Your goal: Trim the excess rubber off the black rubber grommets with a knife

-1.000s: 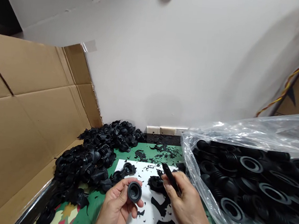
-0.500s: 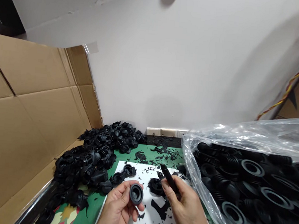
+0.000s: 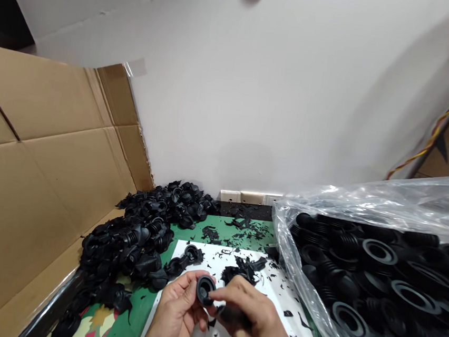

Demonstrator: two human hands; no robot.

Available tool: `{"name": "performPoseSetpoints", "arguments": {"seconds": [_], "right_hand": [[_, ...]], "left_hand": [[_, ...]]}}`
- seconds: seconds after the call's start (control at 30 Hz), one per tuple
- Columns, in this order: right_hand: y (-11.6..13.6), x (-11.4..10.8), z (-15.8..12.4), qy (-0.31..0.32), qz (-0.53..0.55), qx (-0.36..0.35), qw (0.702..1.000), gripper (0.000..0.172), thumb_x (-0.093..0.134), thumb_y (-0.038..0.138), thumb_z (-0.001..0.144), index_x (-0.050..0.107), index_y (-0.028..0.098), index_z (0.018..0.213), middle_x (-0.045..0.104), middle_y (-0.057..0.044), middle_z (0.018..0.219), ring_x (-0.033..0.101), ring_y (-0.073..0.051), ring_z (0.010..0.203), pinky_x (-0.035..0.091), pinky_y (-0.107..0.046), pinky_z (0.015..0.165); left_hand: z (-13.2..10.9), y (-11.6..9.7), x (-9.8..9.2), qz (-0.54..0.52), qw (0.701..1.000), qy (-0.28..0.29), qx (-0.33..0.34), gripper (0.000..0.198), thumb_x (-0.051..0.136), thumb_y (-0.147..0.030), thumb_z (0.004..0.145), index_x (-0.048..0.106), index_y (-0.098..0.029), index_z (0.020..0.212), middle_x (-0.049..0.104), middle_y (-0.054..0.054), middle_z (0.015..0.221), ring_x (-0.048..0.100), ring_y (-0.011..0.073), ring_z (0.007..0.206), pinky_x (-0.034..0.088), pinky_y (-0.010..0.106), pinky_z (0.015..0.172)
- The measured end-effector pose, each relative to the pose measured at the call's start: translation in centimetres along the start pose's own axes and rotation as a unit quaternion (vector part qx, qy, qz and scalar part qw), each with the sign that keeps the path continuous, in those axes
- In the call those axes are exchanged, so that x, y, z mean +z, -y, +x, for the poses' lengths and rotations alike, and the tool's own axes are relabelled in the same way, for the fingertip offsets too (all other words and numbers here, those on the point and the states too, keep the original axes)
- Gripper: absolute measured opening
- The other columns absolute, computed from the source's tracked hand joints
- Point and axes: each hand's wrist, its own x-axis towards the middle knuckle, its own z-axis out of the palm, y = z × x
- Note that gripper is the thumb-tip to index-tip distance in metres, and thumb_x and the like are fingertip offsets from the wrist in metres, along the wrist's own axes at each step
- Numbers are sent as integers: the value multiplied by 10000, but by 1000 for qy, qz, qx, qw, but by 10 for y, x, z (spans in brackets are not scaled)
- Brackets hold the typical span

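Note:
My left hand (image 3: 179,310) is closed around a small round black rubber cap (image 3: 205,289), its hollow side turned up toward me. My right hand (image 3: 260,317) has come up against the cap, and its index fingertip touches the inside of the rim. In the right palm lies a slim dark tool (image 3: 232,316), partly covered by the fingers; its tip is not clear. Beneath both hands is a white sheet (image 3: 283,296) with black rubber scraps (image 3: 242,270) on it.
A heap of black rubber parts (image 3: 142,235) lies at left beside a cardboard panel (image 3: 56,184). On the right, a clear plastic bag (image 3: 289,233) holds several black ribbed rubber pieces (image 3: 379,252). Shavings cover part of the green mat (image 3: 186,233); wall sockets (image 3: 251,198) are behind.
My right hand has moved left and down to the cap, bringing the dark tool with it. The left hand stays nearly still, and the cap has tilted a little.

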Motion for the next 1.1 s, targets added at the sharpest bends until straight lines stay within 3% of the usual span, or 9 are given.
{"name": "performPoseSetpoints", "arguments": {"seconds": [0.1, 0.23, 0.33, 0.43, 0.73, 0.93, 1.1], "right_hand": [[-10, 13, -6, 10, -121, -84, 989, 405, 401, 88, 749, 667, 243, 1013, 561, -20, 728, 564, -127, 547, 399, -206, 474], [-16, 15, -8, 28, -236, -116, 964, 356, 402, 63, 743, 656, 251, 909, 561, -7, 694, 520, -120, 472, 339, -204, 419], [-15, 6, -6, 43, -269, -147, 951, 316, 384, 38, 727, 625, 233, 785, 545, -6, 671, 470, -123, 448, 320, -217, 414], [-14, -3, -4, 34, -228, -147, 962, 283, 380, 19, 695, 581, 212, 748, 516, -9, 677, 456, -122, 471, 323, -209, 419], [-18, 0, -4, -34, -132, -6, 991, 208, 373, 48, 729, 496, 216, 723, 528, -14, 697, 525, -149, 563, 392, -225, 507], [-13, -3, 3, -38, -46, 145, 988, 187, 445, 192, 805, 433, 224, 621, 531, 8, 613, 497, -157, 562, 376, -237, 511], [-8, -2, 5, -48, 11, 188, 981, 238, 475, 311, 812, 429, 223, 595, 539, 4, 606, 481, -162, 563, 351, -248, 505]], "left_hand": [[1, 3, -2, -20, 1000, -12, -10, 312, 846, -311, 584, 738, -120, 806, 685, 51, 693, 581, 107, 518, 453, 190, 463], [3, 4, -4, -16, 999, -34, -3, 287, 833, -307, 605, 742, -122, 804, 676, 47, 674, 553, 91, 488, 432, 176, 432], [3, -1, -2, 1, 999, -29, 18, 251, 824, -295, 621, 750, -115, 781, 658, 41, 610, 547, 90, 477, 407, 155, 400], [1, -7, -1, 9, 999, -26, 21, 271, 830, -304, 607, 756, -115, 786, 657, 42, 601, 572, 104, 489, 411, 155, 394], [1, 0, -6, 25, 999, -23, 26, 308, 810, -360, 624, 751, -128, 819, 699, 66, 709, 598, 113, 485, 402, 160, 367], [3, 2, -4, 23, 999, -18, 17, 285, 803, -330, 641, 746, -121, 827, 707, 75, 729, 620, 121, 498, 414, 168, 401], [3, 2, -4, 14, 1000, -22, 6, 299, 810, -334, 630, 746, -115, 822, 697, 65, 672, 614, 118, 473, 399, 160, 383]]}}
